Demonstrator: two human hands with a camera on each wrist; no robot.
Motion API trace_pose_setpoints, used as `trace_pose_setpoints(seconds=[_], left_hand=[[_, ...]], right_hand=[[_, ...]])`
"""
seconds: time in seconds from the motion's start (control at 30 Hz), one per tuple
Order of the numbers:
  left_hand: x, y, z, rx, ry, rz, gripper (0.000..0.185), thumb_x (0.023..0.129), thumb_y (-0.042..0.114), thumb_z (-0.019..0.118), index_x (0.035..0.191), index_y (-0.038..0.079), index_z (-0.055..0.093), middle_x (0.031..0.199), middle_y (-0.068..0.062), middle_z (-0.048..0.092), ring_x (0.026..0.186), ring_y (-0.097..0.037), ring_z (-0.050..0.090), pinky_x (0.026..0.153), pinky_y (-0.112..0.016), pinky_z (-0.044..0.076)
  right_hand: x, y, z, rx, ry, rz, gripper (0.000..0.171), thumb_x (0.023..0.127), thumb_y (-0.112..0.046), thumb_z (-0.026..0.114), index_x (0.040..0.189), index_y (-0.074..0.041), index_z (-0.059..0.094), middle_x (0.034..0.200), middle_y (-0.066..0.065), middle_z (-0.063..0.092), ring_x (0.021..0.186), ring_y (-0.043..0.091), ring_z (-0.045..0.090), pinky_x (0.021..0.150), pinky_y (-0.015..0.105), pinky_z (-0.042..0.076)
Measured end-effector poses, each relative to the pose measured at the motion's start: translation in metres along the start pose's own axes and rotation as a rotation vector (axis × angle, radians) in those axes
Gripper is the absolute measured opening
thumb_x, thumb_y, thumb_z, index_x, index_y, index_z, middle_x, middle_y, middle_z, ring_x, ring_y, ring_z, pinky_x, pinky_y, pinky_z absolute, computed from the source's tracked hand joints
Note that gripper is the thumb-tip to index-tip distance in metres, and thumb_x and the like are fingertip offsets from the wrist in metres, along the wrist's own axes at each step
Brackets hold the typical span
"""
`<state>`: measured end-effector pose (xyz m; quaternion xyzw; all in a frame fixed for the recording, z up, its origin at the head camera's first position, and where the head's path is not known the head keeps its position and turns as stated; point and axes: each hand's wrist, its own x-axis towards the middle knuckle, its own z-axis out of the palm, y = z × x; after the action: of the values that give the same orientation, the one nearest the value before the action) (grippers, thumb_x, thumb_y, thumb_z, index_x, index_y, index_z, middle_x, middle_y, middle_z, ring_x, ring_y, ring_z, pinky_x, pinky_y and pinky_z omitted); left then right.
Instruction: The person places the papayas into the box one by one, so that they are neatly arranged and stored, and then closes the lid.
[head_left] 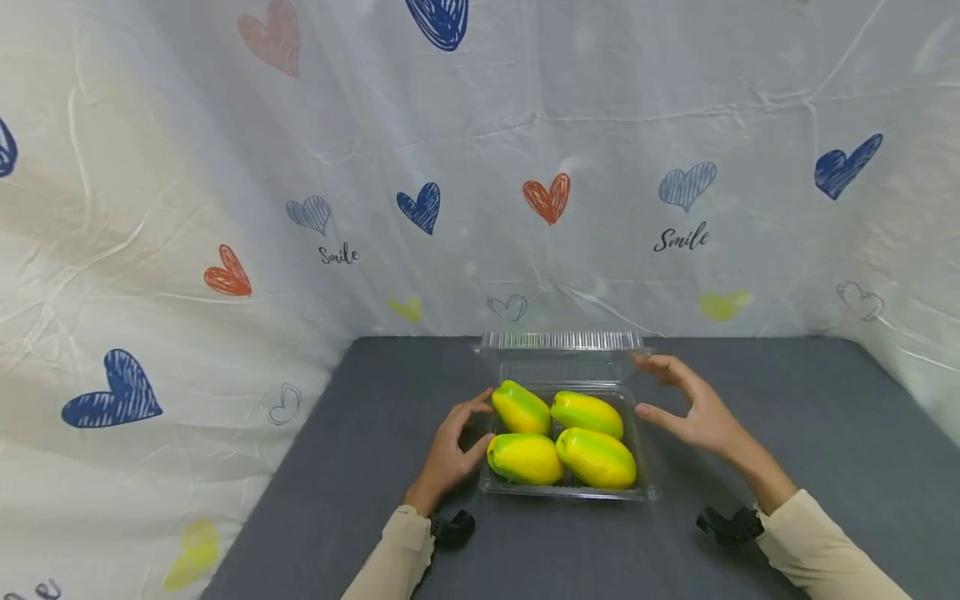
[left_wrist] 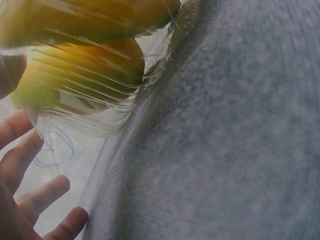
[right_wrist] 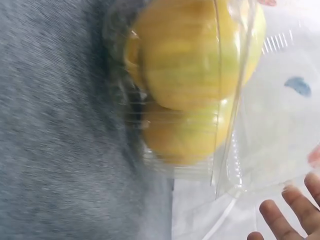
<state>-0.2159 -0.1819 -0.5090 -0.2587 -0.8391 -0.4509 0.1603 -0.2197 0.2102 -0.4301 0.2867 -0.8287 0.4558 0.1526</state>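
A clear plastic clamshell box point(head_left: 570, 493) sits on the table with its hinged lid point(head_left: 562, 367) tipped back, away from me. Inside lie several plump yellow-green fruits, papaya-like in shape, among them a front left fruit point(head_left: 525, 458) and a front right fruit point(head_left: 597, 458). My left hand point(head_left: 450, 450) is at the box's left side, fingers loosely spread. In the left wrist view its fingertips point(left_wrist: 34, 135) are right at the clear rim. My right hand point(head_left: 697, 412) hovers off the box's right side, fingers apart and holding nothing, its index fingertip close to the lid's right edge.
The box stands on a dark grey cloth-covered table point(head_left: 360, 467). Behind and to the left hangs a white curtain point(head_left: 480, 125) printed with hearts and "Smile". A dark wrist camera point(head_left: 453, 529) is strapped at the left cuff, another wrist camera point(head_left: 727, 525) at the right.
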Motion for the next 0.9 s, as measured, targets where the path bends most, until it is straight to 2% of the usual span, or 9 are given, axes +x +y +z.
trace_pose_setpoints(seconds=[0.07,0.17,0.23,0.33,0.4,0.43,0.6,0.8,0.9], left_hand=[[0.000,-0.001,0.000,0.008,0.000,-0.001,0.036,0.097,0.022,0.067,0.131,0.015,0.059,0.159,0.000,0.047,0.140,-0.027,0.050,0.098,-0.057,0.048],[0.001,-0.001,-0.001,0.017,0.002,-0.009,0.036,0.096,0.023,0.068,0.131,0.016,0.060,0.155,-0.001,0.052,0.138,-0.027,0.052,0.099,-0.055,0.049],[0.001,-0.001,-0.001,0.031,0.011,-0.013,0.038,0.096,0.024,0.068,0.132,0.017,0.060,0.148,-0.005,0.057,0.133,-0.028,0.055,0.099,-0.053,0.050],[0.000,-0.002,-0.001,0.046,0.022,-0.026,0.040,0.095,0.025,0.069,0.134,0.017,0.060,0.144,-0.008,0.060,0.130,-0.029,0.057,0.099,-0.050,0.051],[0.000,-0.003,-0.002,0.048,0.022,-0.030,0.041,0.096,0.025,0.068,0.135,0.018,0.059,0.148,-0.007,0.057,0.132,-0.029,0.056,0.099,-0.049,0.052],[0.000,-0.003,-0.002,0.043,0.020,-0.035,0.042,0.096,0.025,0.068,0.137,0.019,0.059,0.152,-0.006,0.054,0.135,-0.028,0.054,0.100,-0.048,0.051],[0.000,-0.004,-0.001,0.014,0.004,-0.064,0.043,0.098,0.027,0.066,0.140,0.028,0.055,0.159,0.006,0.047,0.141,-0.023,0.050,0.101,-0.044,0.050],[0.003,-0.002,0.000,-0.018,0.011,-0.103,0.040,0.101,0.029,0.064,0.140,0.033,0.054,0.158,0.008,0.047,0.143,-0.021,0.048,0.103,-0.043,0.049],[0.004,-0.001,0.000,-0.028,0.015,-0.112,0.039,0.101,0.030,0.064,0.139,0.031,0.055,0.157,0.006,0.048,0.143,-0.022,0.049,0.102,-0.043,0.050]], right_hand=[[-0.007,-0.002,0.000,-0.011,-0.010,0.035,0.059,0.087,-0.005,0.077,0.140,-0.009,0.053,0.140,0.011,0.058,0.120,-0.005,0.049,0.102,0.037,0.042],[-0.016,-0.002,0.000,-0.026,-0.022,0.079,0.057,0.087,-0.008,0.078,0.139,-0.013,0.054,0.135,0.008,0.058,0.117,-0.010,0.045,0.097,0.053,0.042],[-0.020,-0.001,0.002,-0.023,-0.031,0.077,0.055,0.087,-0.008,0.078,0.137,-0.013,0.055,0.138,0.008,0.057,0.118,-0.012,0.044,0.098,0.051,0.042],[-0.025,0.002,0.005,-0.018,-0.048,0.030,0.052,0.086,-0.006,0.078,0.134,-0.012,0.057,0.143,0.010,0.058,0.126,-0.012,0.044,0.102,0.032,0.040],[-0.027,0.005,0.007,-0.001,-0.066,0.012,0.051,0.086,-0.006,0.078,0.133,-0.012,0.058,0.148,0.009,0.056,0.132,-0.013,0.042,0.102,0.021,0.036],[-0.029,0.007,0.008,0.001,-0.073,0.007,0.050,0.086,-0.006,0.078,0.132,-0.012,0.058,0.149,0.008,0.056,0.133,-0.013,0.041,0.102,0.019,0.035],[-0.034,0.012,0.009,-0.020,-0.092,0.017,0.049,0.087,-0.009,0.079,0.131,-0.017,0.059,0.153,0.006,0.053,0.136,-0.015,0.036,0.101,0.017,0.035],[-0.038,0.017,0.010,-0.048,-0.091,-0.003,0.048,0.087,-0.006,0.078,0.130,-0.019,0.059,0.154,0.004,0.052,0.136,-0.014,0.036,0.102,0.013,0.032],[-0.038,0.017,0.010,-0.076,-0.097,0.000,0.048,0.087,-0.006,0.077,0.129,-0.022,0.059,0.154,0.004,0.052,0.136,-0.013,0.037,0.102,0.021,0.037]])
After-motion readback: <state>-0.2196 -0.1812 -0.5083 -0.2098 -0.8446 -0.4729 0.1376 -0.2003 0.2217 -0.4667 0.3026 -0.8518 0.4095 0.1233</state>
